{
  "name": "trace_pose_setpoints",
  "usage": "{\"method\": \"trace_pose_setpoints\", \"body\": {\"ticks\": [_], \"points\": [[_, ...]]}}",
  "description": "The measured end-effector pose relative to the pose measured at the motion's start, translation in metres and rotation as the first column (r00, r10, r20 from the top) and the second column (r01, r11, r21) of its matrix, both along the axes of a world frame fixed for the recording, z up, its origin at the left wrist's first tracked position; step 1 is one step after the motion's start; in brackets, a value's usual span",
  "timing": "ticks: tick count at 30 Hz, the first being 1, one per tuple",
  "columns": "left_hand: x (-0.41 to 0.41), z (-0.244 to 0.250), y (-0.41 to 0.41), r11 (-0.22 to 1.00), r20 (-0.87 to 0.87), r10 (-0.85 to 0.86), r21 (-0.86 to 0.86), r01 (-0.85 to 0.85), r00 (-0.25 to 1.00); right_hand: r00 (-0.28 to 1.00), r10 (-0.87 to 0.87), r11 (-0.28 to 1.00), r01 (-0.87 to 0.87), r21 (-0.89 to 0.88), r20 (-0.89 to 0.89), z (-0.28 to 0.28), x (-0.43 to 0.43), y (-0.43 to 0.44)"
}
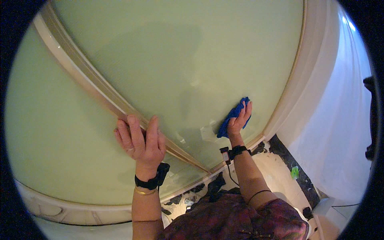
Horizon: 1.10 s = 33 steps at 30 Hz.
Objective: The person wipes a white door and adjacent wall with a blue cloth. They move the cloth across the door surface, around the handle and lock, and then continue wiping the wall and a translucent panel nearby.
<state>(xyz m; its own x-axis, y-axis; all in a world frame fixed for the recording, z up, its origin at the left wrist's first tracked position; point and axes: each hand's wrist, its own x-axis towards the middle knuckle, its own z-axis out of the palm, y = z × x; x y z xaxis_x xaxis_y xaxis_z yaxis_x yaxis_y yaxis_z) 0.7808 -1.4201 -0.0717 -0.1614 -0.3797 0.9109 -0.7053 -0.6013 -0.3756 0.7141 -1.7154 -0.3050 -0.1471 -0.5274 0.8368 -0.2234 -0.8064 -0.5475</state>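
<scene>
My right hand (239, 120) presses a crumpled blue cloth (230, 120) flat against a pale green, translucent panel (240, 66), near its lower right corner. My left hand (142, 141) rests on the light-coloured frame bar (87, 81) that runs diagonally between this panel and a second green panel (75, 144). Its fingers are spread over the edge of the bar, and it holds no loose object. Both wrists wear black straps with small devices. Pale reflections show on the panel between my hands.
A white curtain or sheet (333, 129) hangs at the right beyond the frame. Below the panels, a pale floor (270, 168) carries scattered dark scraps and a dark strip (295, 171), with a small green item (295, 172) on it. A cable hangs from the right wrist device.
</scene>
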Motion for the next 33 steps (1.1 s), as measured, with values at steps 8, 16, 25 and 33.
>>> {"method": "trace_pose_setpoints", "body": {"ticks": [8, 16, 25, 33], "points": [[0.002, 0.007, -0.005, 1.0, 0.005, -0.002, 0.0, 0.002, 1.0, 0.983, -0.025, 0.925, -0.046, 0.378, 0.18, -0.059, 0.028, 0.045], [0.004, 0.008, -0.001, 1.0, 0.013, -0.017, 0.009, 0.017, 1.0, 0.971, -0.08, 0.903, -0.025, 0.43, 0.225, -0.041, 0.051, 0.084], [0.004, 0.008, -0.001, 0.999, -0.002, -0.005, 0.038, 0.005, 1.0, 0.985, 0.169, 0.986, -0.169, 0.009, 0.023, 0.082, 0.03, 0.115], [0.004, 0.011, 0.0, 0.999, -0.006, 0.026, 0.043, -0.026, 1.0, 0.923, 0.287, 0.74, -0.383, -0.552, -0.256, 0.208, 0.008, 0.052]]}}
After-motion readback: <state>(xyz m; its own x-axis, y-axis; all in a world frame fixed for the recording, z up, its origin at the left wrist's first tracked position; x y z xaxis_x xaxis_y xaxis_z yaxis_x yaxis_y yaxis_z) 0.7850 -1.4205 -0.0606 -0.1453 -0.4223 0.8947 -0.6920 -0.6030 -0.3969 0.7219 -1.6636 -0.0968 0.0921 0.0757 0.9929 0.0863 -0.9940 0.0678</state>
